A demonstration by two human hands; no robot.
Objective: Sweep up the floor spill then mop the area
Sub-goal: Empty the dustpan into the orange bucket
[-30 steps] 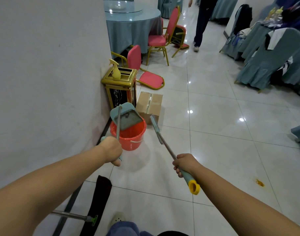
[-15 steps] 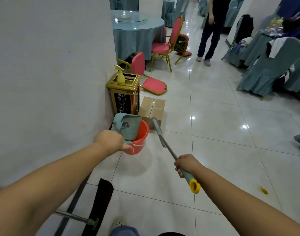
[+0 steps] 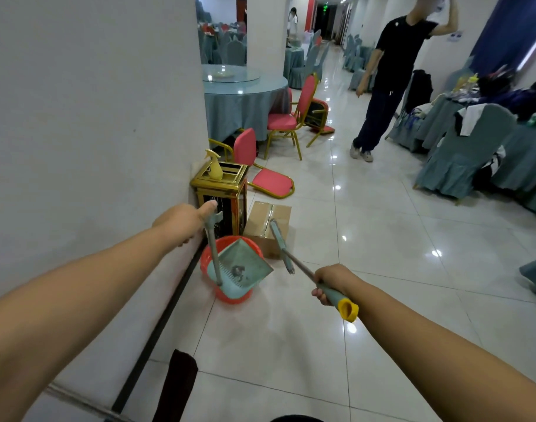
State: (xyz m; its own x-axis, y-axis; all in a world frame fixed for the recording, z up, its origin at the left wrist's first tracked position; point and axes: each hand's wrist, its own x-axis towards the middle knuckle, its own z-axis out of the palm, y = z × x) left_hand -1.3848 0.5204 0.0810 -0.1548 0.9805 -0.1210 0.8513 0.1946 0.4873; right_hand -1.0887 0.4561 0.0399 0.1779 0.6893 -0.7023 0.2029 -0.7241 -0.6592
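Observation:
My left hand (image 3: pixel 183 220) grips the top of the teal dustpan's handle, close to the white wall. The dustpan (image 3: pixel 244 269) hangs tilted over the red bucket (image 3: pixel 209 260), with dark dirt on its inner face. My right hand (image 3: pixel 332 283) is closed around the broom handle near its yellow end cap (image 3: pixel 348 310). The broom's head (image 3: pixel 279 237) points away from me, lifted in front of the cardboard box. A mop's dark head (image 3: pixel 177 388) lies on the floor near my feet, its metal pole (image 3: pixel 78 402) leaning along the wall.
A gold waste bin (image 3: pixel 221 196) with a yellow spray bottle (image 3: pixel 214 167) stands against the wall behind the bucket. A cardboard box (image 3: pixel 268 226) and a tipped pink chair (image 3: pixel 260 175) lie beyond. A person in black (image 3: pixel 388 80) stands ahead. Covered tables and chairs (image 3: pixel 474 153) line the right.
My left hand has risen and swung the dustpan down so it now tips over the bucket. The view has lifted. The broom in my right hand has barely moved.

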